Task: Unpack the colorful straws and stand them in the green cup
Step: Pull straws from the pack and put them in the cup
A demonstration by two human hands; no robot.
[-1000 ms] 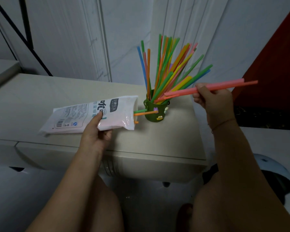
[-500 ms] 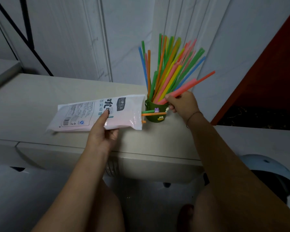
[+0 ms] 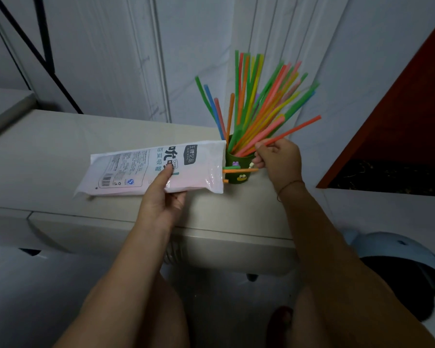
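Observation:
A small dark green cup (image 3: 236, 177) with little stickers stands on the beige cabinet top (image 3: 60, 146), filled with several colorful straws (image 3: 256, 104) fanning up and to the right. My right hand (image 3: 279, 156) is at the cup's right rim, fingers pinched on a pink and an orange straw (image 3: 294, 130) whose lower ends lie in the cup. My left hand (image 3: 165, 197) holds the white plastic straw package (image 3: 146, 172) flat on the cabinet, thumb on top. A green and two orange straw tips (image 3: 236, 169) poke out of the package's open right end, in front of the cup.
The cup stands near the cabinet's right end, close to the white wall (image 3: 199, 46). A dark red panel (image 3: 399, 109) is at the right. A pale blue round object (image 3: 399, 267) lies low on the right. My knees are below the cabinet's front edge.
My right hand has carried the pink and orange straws from the air down into the cup and now rests at its rim. The left hand and the package have stayed in place.

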